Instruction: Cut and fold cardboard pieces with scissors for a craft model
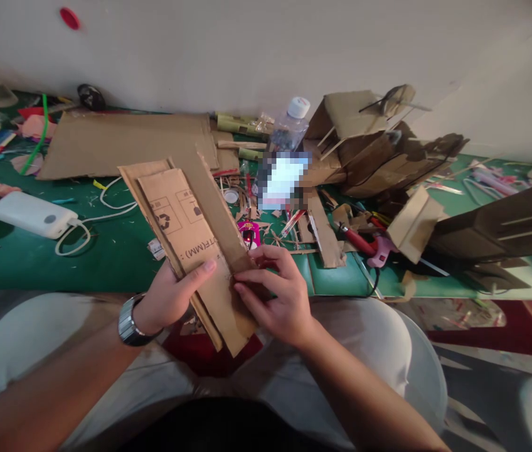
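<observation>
Cardboard pieces [188, 229] between left hand [169, 295], gripping one edge, and right hand [282, 295], pinching opposite.

The 2 bare forearms, left [78, 370] and right [351, 376], slant forward and inward toward the middle of the table's [96, 267] near edge. The left hand [169, 292] is at that edge, wrapped in a grip, its thumb [197, 276] stretched inward on top and its other 4 fingers out of sight beneath. The right hand [280, 295], also at the near edge, points leftward, its fingers [270, 257] curled and the thumb and index tips brought close together in a pinch. The 2 hands face each other, near but apart.
</observation>
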